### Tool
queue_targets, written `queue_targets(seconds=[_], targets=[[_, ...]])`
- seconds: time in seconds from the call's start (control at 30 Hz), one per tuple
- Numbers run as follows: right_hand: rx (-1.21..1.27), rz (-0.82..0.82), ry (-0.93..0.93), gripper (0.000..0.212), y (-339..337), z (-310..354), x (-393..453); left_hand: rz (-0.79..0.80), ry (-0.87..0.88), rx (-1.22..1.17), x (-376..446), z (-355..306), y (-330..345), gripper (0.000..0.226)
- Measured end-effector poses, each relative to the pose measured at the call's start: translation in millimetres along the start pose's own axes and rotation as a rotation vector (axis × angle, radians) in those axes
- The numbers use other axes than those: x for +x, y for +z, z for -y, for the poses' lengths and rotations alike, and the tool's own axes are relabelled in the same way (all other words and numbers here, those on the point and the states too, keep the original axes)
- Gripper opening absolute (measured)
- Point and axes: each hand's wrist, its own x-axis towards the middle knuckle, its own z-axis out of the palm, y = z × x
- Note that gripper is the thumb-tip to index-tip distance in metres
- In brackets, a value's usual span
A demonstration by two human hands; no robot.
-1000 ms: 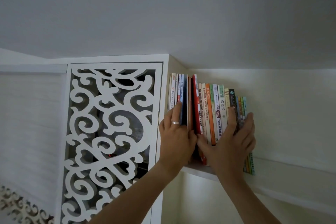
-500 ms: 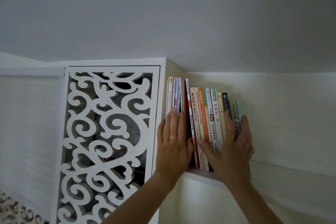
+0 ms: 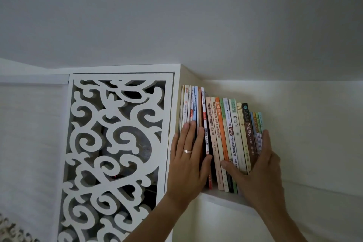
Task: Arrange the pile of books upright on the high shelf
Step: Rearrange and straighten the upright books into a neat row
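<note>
Both hands' straight fingers [image 3: 189, 131] press the upright books [image 3: 225, 133], hiding their lower spines.

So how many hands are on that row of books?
2. The left hand, wearing a silver ring, lies flat on the colourful upright books at the row's left end; the right hand presses the thin ones at the right end.

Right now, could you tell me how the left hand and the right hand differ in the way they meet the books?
The left hand lies flat with straight fingers on the spines at the row's left end; the right hand cups the row's right end, thumb across the spines. The left hand wears a ring; the right hand shows none. Both touch the books standing on the high shelf.
</note>
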Motion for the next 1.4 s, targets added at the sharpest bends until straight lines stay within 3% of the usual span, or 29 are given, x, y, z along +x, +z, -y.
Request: queue_targets(seconds=[0.33,0.5,0.6,0.7,0.8,0.93,1.03,1.27,1.4], targets=[[-0.013,-0.038,-0.031,0.137,0,2,-4,-0.115,-0.097,-0.195,-8,0,3,0.046],[-0.032,-0.052,-0.036,0.137,0,2,-3,-0.161,-0.248,-0.19,-8,-19,14,0.051],[-0.037,-0.054,-0.034,0.137,1,2,-3,-0.199,-0.333,-0.248,-1,-34,15,0.042],[-0.031,-0.05,-0.025,0.135,0,2,-3,-0.156,-0.312,-0.159,-2,-35,13,0.029],[-0.025,-0.046,-0.032,0.134,-1,4,-5,-0.052,-0.24,0.005,-4,-24,8,0.034],[-0.039,-0.053,-0.042,0.135,-1,4,-5,-0.073,-0.262,-0.176,0,-27,0,0.022],[-0.045,-0.065,-0.041,0.135,1,2,-4,-0.038,-0.343,-0.298,0,-40,-11,0.029],[-0.102,-0.089,-0.066,0.136,4,-1,-3,-0.017,-0.386,-0.082,21,-44,-18,0.025],[-0.163,-0.104,-0.077,0.135,7,1,-5,-0.039,-0.365,-0.13,20,-44,-24,0.026]])
